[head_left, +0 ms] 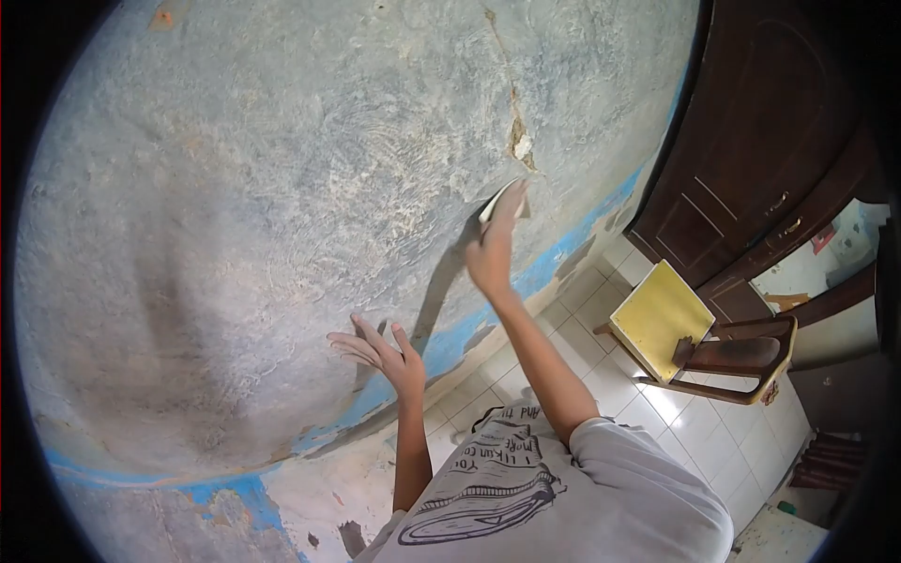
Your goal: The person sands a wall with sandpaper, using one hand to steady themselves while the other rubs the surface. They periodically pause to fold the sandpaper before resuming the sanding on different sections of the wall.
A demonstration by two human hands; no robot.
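Note:
My right hand presses a folded, pale sheet of sandpaper flat to the grey plastered wall, fingers stretched over it. Just beyond the fingertips, a crack with broken-out plaster runs up the wall. Lower and to the left, my left hand is open, its fingers spread close to the wall surface and holding nothing. Pale dust coats the fingers of both hands. Swirling scrape marks cover the plaster between the hands and the crack.
A strip of blue paint runs along the wall's base above the white tiled floor. To the right stands a wooden chair with a yellow seat. Behind it is a dark wooden wardrobe with a mirror.

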